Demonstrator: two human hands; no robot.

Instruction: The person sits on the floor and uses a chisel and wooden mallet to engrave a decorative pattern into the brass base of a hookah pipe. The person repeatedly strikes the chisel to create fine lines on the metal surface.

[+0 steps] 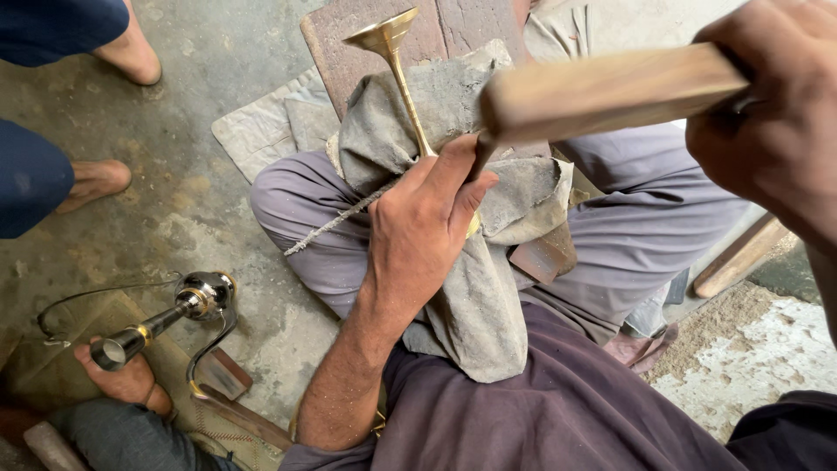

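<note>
Two hands of yours are busy over your lap. Your left hand is closed around the lower part of a brass stem, and it presses this stem down on a grey cloth that lies over your knees. The stem is thin and golden; it goes up and away from you, slightly tilted, and it ends in a small flared cup near a dark wooden board. The fingers are wrapped tight, so the lower end of the stem is hidden under the hand and the cloth.

Your right hand is at the top right, also closed, and it grips a thick wooden handle. The handle lies almost level and its free end points toward your left hand. A dark metal part seems to go from this end down to the stem, just beside your left thumb, but I cannot tell if it touches the brass.

You sit cross-legged in grey trousers on a concrete floor. At the lower left, well apart from you, another person's hand holds a shiny metal pipe with brass rings. At the upper left you see two bare feet of somebody else.
</note>
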